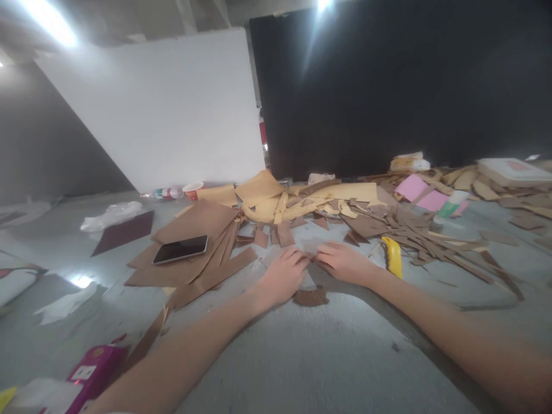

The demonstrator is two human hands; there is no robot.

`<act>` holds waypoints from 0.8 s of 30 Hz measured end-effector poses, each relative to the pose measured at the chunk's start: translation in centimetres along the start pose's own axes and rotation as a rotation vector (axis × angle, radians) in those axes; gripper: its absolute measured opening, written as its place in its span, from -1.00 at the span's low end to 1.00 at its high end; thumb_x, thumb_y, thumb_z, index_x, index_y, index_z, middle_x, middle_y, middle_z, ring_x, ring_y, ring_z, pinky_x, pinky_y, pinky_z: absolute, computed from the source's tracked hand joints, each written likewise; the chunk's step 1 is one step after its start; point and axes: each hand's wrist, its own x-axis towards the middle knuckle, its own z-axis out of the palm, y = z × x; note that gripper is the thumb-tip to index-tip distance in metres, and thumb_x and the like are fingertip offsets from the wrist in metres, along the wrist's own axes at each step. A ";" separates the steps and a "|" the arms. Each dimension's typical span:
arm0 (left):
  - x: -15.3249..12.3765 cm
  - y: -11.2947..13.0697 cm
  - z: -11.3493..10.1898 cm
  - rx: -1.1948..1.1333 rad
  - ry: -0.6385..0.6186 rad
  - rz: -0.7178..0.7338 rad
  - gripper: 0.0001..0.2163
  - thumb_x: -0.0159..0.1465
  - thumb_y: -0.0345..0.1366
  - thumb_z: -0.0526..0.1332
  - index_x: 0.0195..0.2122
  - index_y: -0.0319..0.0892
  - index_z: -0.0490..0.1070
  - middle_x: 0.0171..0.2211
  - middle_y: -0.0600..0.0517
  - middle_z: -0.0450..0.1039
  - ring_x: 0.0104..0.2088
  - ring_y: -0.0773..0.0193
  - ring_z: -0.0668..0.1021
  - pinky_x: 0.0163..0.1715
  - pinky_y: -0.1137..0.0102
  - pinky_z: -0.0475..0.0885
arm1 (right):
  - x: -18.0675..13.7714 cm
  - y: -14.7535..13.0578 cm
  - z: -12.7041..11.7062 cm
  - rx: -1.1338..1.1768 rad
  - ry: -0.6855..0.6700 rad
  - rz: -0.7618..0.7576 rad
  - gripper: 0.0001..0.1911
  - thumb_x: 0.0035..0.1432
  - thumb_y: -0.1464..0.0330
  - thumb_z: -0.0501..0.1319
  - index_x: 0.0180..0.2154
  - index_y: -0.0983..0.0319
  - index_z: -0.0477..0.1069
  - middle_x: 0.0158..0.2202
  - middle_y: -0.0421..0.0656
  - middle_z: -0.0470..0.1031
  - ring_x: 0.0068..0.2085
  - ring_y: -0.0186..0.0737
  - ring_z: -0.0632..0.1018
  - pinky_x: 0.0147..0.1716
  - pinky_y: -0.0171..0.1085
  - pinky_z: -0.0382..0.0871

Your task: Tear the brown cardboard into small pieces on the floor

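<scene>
My left hand and my right hand meet over the grey table, fingers bent and pressed together. Between the fingertips shows a small brown piece, mostly covered, its shape unclear. Just below the hands lies a pleated, fan-like brown strip, touched by neither thumb as far as I can see. Small brown cut pieces are scattered right beyond the fingers. A yellow-handled cutter-like tool rests beside my right forearm.
Left of the hands, a phone lies on stacked brown sheets. Tan sheets and brown strips pile up behind and right. A paper cup, pink sheets and a purple device surround the work area.
</scene>
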 end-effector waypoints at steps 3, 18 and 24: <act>0.1 0.0 0.0 -0.021 0.032 0.002 -0.70 0.49 -0.41 0.08 0.15 -0.24 0.51 0.10 -0.14 0.55 0.16 0.06 0.49 0.27 0.14 0.37 | 0.0 -0.1 0.1 0.075 0.014 0.042 -0.70 0.53 0.38 0.07 -0.19 0.24 0.56 -0.24 -0.09 0.51 -0.20 -0.14 0.51 -0.12 -0.16 0.39; 0.6 0.2 -0.1 -0.125 0.067 -0.041 -0.68 0.47 -0.47 0.05 0.08 -0.23 0.56 0.05 -0.10 0.62 0.09 0.11 0.55 0.24 0.15 0.42 | 1.1 -0.4 1.3 0.418 0.065 0.522 -0.73 0.47 0.27 0.20 -0.28 0.23 0.55 -0.27 -0.12 0.59 -0.24 -0.17 0.57 -0.16 -0.21 0.33; 0.6 0.2 0.0 -0.123 0.060 -0.041 -0.70 0.46 -0.48 0.06 0.04 -0.24 0.57 0.03 -0.11 0.62 0.09 0.10 0.55 0.20 0.18 0.44 | 1.4 -0.6 1.4 0.359 0.057 0.616 -0.61 0.46 0.13 0.16 -0.34 0.21 0.54 -0.34 -0.13 0.62 -0.26 -0.16 0.58 -0.12 -0.17 0.23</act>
